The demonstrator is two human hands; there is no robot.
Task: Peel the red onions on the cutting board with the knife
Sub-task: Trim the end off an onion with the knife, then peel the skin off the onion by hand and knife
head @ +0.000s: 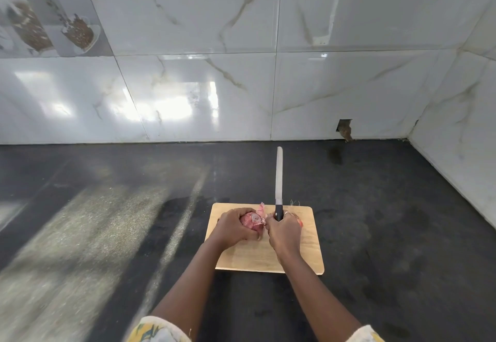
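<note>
Left hand (233,227) curls round a part-peeled red onion (251,219) on the cutting board (308,255). Right hand (284,230) grips the knife (279,180) handle, blade pointing at the wall. Loose peel (261,208) sits between them. Second onion (299,221) is mostly hidden behind it.

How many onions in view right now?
2. One onion is held in the left hand over the board. A second onion is mostly hidden behind the right hand, which grips the knife; only a red edge shows. More could be hidden.
</note>
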